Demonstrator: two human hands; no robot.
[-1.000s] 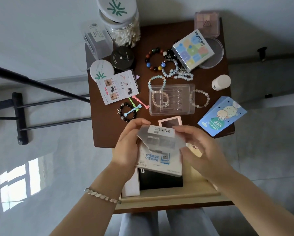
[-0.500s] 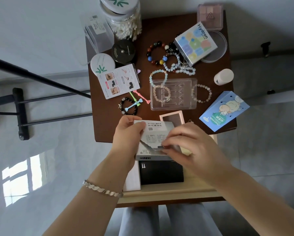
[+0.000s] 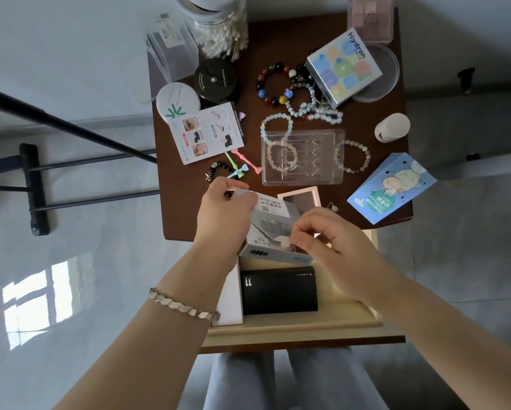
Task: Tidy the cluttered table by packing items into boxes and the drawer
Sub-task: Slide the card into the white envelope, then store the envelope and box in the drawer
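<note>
Together, left hand (image 3: 224, 216) grips the grey box (image 3: 273, 213), right hand (image 3: 332, 241) pinches it.

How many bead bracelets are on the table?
7, maybe more: multicoloured bracelet; dark bracelet by the Hydron box; whitish tangle, perhaps two; light-blue bracelet; pinkish bracelet under the clear tray; pale bracelet right of it; black spiked bracelet by the left hand.

Dk-brown table (image 3: 186, 202), black box (image 3: 279, 291) w/ white "11", pastel-checked Hydron box (image 3: 344, 68), blue sheep-print carton (image 3: 392, 187).
</note>
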